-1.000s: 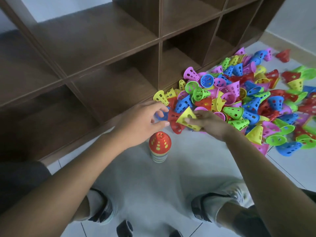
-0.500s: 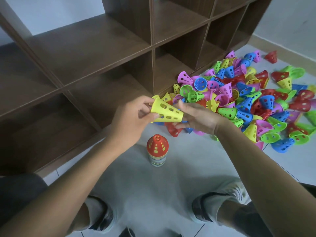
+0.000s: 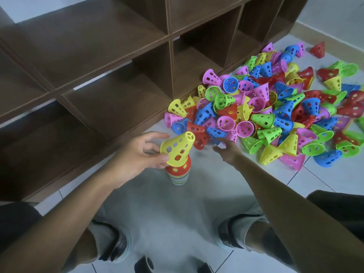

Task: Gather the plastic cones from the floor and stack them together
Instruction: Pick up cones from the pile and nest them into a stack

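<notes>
Yellow cone tilted over the stack, pile beyond.

Nearest, the left hand [image 3: 136, 154] pinches a perforated yellow cone [image 3: 177, 148] at its wide rim, tilted, narrow tip pointing far-right, just above the red-topped stack [image 3: 178, 172] standing on the floor [image 3: 177, 213]. The right hand [image 3: 228, 150], fingers loosely extended and holding nothing, reaches the near edge of the pile [image 3: 266, 107] of pink, blue, green, red and yellow cones lying beside the brown shelf unit [image 3: 98, 56].

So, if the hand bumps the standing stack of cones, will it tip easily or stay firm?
Probably it tips fairly easily. The stack stands narrow and upright on the smooth tiled floor, with nothing beside it for support. The cones look like thin perforated plastic, so likely light. The left hand holds the yellow cone tilted over its red top, so a sideways push seems possible.
</notes>
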Demonstrator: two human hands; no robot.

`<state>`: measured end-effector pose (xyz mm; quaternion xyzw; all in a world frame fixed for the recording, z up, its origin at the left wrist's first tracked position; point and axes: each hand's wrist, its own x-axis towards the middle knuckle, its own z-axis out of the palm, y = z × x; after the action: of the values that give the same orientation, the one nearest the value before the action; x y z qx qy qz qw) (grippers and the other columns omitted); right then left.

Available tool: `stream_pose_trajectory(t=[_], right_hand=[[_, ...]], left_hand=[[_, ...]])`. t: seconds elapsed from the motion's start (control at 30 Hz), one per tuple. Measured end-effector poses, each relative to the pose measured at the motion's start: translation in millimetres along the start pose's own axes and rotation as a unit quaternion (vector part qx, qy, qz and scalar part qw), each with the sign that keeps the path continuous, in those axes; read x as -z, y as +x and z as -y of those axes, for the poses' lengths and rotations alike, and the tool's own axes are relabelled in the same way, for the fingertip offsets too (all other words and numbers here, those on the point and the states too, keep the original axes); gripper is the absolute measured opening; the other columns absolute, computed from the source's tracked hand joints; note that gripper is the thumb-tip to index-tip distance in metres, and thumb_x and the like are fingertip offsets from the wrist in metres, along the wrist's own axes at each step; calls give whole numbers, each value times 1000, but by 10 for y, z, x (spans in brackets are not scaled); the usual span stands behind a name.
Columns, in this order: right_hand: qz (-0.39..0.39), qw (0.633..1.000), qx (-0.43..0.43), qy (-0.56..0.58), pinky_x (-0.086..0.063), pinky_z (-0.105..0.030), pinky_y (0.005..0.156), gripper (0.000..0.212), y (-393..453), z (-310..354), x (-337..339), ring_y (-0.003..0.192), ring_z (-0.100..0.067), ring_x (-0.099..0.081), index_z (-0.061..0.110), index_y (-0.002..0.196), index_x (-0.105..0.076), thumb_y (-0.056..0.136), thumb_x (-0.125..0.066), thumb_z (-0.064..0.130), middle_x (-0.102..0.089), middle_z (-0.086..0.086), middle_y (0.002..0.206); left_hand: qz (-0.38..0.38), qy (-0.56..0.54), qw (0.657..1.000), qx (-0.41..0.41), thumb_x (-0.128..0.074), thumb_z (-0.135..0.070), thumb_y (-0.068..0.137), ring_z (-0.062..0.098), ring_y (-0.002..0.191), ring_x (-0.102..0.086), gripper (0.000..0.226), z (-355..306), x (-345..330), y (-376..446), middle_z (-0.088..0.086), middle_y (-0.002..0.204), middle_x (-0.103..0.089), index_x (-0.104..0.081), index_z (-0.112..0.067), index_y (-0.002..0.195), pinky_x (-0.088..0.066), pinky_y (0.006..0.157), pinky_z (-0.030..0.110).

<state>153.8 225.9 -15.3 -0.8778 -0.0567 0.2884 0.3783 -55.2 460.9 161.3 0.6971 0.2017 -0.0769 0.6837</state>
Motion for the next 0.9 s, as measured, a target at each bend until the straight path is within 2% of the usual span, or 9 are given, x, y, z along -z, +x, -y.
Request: stream_pose_trajectory(t=[0.07,0.1,0.2,0.27,0.4,0.53,0.73,0.8,0.9], right_hand=[[3,1000,-13,22,-45,-25,59,52,80,5,-61,81,-21,-50,28,139,-54,90,-70,33,-52,-7,120],[7,999,-22,45,-47,-27,63,53,81,60,-74,86,-22,-50,27,141,-52,91,-70,31,-50,-6,122],[29,986,-57,152,-53,-42,88,50,104,164,-97,103,-24,-53,23,142,-49,95,-66,20,-47,-4,126],[30,973,-68,217,-50,-46,95,47,126,195,-100,111,-25,-54,19,140,-51,95,-66,15,-49,-7,129],[1,967,-59,246,-52,-43,91,41,149,206,-77,102,-24,-57,10,135,-57,94,-65,11,-59,-13,125],[-11,955,-51,291,-54,-38,86,25,99,321,51,96,-24,-65,8,121,-65,97,-61,13,-66,-18,122],[115,928,11,355,-51,-36,97,22,-66,654,345,101,-23,-62,11,116,-69,102,-53,19,-70,-4,122],[168,908,35,383,-51,-33,93,25,-149,808,407,98,-25,-61,8,118,-67,102,-53,20,-70,-2,115],[233,877,69,414,-56,-28,82,28,-306,1049,449,85,-16,-63,7,116,-69,102,-52,23,-70,-4,111]], left_hand=[[12,37,999,7,-85,-7,71,25,83,-74,67,88,18,33,9,87,-74,-61,-18,133,-59,78,31],[12,64,998,7,-89,-8,68,28,84,-75,70,129,18,48,10,88,-74,-62,-22,131,-58,80,33],[8,155,988,-14,-96,-21,62,32,87,-73,70,257,-2,85,12,90,-73,-65,-41,121,-57,84,40],[7,210,977,-26,-93,-26,68,26,79,-71,65,350,-29,108,8,86,-70,-61,-45,121,-56,78,41],[14,275,960,-42,-86,-33,77,18,69,-66,56,443,-80,137,2,75,-65,-55,-41,123,-50,65,35],[-1,337,939,-62,-84,-34,80,5,61,-57,54,412,-56,132,-5,69,-60,-56,-36,125,-38,56,15],[-4,331,941,-73,-84,-42,78,4,59,-52,50,354,26,121,-3,69,-61,-62,-37,123,-37,56,17],[-5,309,948,-75,-84,-52,73,4,60,-52,59,308,74,127,-2,73,-64,-61,-39,127,-39,59,20],[-4,258,963,-81,-78,-65,65,5,61,-53,67,182,107,124,-2,76,-65,-61,-42,125,-43,64,27]])
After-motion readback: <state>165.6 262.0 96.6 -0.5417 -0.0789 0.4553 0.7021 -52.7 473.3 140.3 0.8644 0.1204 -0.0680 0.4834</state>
